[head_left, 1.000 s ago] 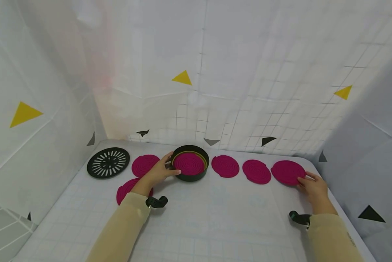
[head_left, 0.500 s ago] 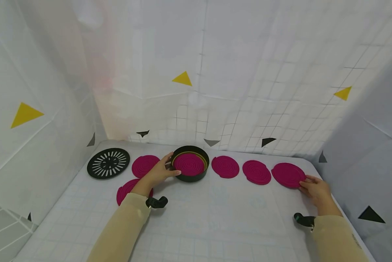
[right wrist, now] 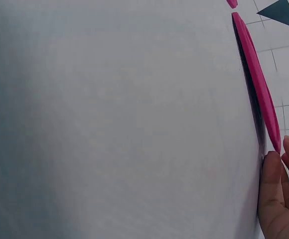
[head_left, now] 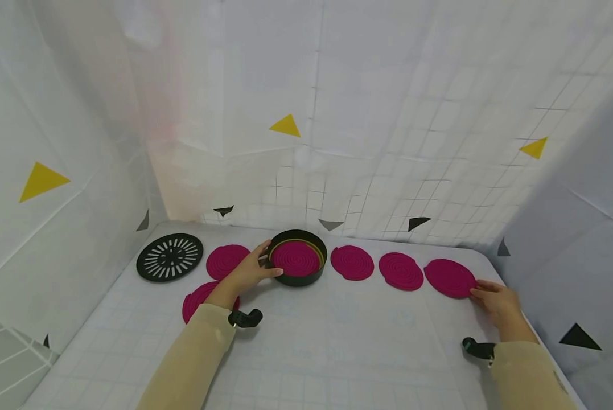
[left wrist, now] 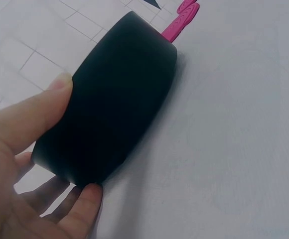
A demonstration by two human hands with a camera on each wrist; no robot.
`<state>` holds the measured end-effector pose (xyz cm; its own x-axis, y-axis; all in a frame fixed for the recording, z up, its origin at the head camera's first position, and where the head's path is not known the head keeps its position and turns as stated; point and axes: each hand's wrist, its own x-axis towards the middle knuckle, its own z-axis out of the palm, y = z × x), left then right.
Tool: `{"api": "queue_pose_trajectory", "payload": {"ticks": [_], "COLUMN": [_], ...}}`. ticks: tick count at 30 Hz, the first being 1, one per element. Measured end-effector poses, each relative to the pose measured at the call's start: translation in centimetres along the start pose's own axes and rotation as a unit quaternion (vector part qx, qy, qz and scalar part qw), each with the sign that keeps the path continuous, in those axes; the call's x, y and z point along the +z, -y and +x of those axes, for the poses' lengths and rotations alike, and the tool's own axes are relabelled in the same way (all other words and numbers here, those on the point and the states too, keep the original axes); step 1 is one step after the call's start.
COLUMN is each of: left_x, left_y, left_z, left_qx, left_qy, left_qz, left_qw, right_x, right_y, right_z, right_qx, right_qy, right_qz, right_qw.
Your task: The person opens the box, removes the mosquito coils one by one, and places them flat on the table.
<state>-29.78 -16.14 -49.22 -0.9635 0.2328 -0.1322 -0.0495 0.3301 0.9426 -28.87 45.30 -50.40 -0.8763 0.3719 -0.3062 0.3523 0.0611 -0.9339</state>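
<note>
In the head view my left hand (head_left: 247, 272) grips the near left side of a round black mosquito coil box (head_left: 300, 281), thumb at the rim. Inside it lies a magenta mosquito coil (head_left: 297, 259) within a yellow ring. In the left wrist view, the box (left wrist: 114, 99) stands between thumb and fingers. At the table's right, my right hand (head_left: 500, 304) pinches the edge of another magenta mosquito coil (head_left: 448, 278). The right wrist view shows this coil (right wrist: 261, 89) side-on, its near edge slightly raised, thumb above and a finger beneath.
Two more coils (head_left: 352, 263) (head_left: 400, 271) lie between box and right hand. Left of the box sit a coil (head_left: 225, 261) and one partly under the left forearm (head_left: 198, 299). A black slotted lid (head_left: 170, 257) rests at the far left. White sheets (head_left: 388, 114) wall the table.
My right hand has moved slightly right and toward me, and its coil has come down and shifted a little nearer. The left hand and the box stay in place.
</note>
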Motion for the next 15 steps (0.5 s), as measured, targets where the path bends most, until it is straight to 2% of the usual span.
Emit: {"api": "queue_pose_trajectory", "payload": {"ticks": [7, 15], "left_x": [-0.01, 0.04], "left_y": [0.03, -0.01], "left_z": [-0.02, -0.09], "left_qx": [-0.005, -0.005], "left_qy": [-0.007, -0.007], "left_qz": [0.008, 0.004], "left_qw": [0.9999, 1.0000], "right_x": [-0.28, -0.41], "right_y": [-0.21, -0.51], "right_z": [-0.03, -0.31], "right_qx": [-0.002, -0.001], "right_qy": [-0.008, -0.011], "right_qz": [-0.038, -0.031], "right_qw": [0.9992, 0.9995]}}
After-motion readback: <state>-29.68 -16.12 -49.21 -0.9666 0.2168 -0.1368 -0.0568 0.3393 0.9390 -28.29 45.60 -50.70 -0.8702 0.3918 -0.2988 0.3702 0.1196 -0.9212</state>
